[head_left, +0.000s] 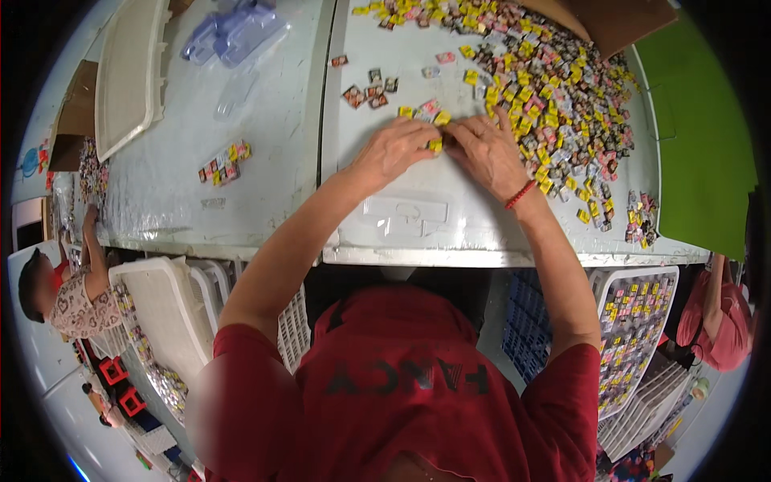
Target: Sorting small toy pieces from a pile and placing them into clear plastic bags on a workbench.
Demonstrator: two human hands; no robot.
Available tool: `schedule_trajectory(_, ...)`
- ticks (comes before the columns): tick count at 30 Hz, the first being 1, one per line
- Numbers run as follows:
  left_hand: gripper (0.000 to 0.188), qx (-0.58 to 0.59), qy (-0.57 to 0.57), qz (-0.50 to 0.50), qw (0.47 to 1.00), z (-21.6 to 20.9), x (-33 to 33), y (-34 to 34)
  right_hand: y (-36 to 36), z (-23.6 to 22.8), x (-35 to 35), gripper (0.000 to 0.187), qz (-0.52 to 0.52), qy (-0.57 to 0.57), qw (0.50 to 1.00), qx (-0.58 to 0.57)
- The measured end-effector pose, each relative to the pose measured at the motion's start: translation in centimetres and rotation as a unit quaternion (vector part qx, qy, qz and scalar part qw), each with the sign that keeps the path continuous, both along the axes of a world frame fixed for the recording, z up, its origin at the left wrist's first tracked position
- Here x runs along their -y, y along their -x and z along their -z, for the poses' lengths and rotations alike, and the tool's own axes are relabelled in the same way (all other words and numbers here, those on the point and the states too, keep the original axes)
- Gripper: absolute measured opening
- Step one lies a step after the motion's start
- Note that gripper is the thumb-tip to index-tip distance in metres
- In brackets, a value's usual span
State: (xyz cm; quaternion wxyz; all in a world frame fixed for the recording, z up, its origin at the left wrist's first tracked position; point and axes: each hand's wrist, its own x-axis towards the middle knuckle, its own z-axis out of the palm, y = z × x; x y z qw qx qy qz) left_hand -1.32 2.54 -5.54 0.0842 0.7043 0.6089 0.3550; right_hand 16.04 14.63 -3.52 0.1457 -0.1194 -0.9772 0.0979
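Note:
My left hand and my right hand meet over the white table, fingertips almost touching. A small yellow packet is pinched at the fingertips of my left hand. The fingers of my right hand are closed together; what they hold, if anything, is hidden. Just beyond the fingertips lies a short row of pink and yellow packets. A big loose pile of small yellow, pink and dark packets spreads to the right of my right hand. Nearer to me lies a clear plastic tray.
Dark packets lie scattered beyond my left hand. Left of the table seam is a filled cluster of packets, with blue plastic trays farther back. A cardboard box stands at the far right. Co-workers are at both sides.

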Motion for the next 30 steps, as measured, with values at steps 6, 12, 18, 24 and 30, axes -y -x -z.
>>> schedule_trajectory(6,0.028,-0.054,-0.043,0.007,0.998,0.3,-0.6,0.3,-0.4,0.9,0.8,0.030,0.018,-0.011,0.994,-0.105)
schedule_trajectory(12,0.027,-0.030,-0.052,0.006,0.998,0.9,-0.8,0.2,-0.3,1.5,1.0,0.028,0.011,0.002,0.991,-0.134)
schedule_trajectory(18,0.023,-0.023,-0.055,-0.023,0.998,-3.4,3.0,0.5,-1.7,-2.3,4.2,0.030,0.034,0.049,0.992,-0.113)
schedule_trajectory(24,0.018,-0.032,0.005,-0.027,0.999,-4.3,9.6,-0.6,-1.7,-3.0,9.7,0.025,-0.015,0.139,0.986,-0.092)
schedule_trajectory(30,0.022,0.036,0.012,-0.039,0.999,-1.6,10.1,-1.2,-0.8,-2.3,11.2,0.023,0.007,0.094,0.995,-0.045)
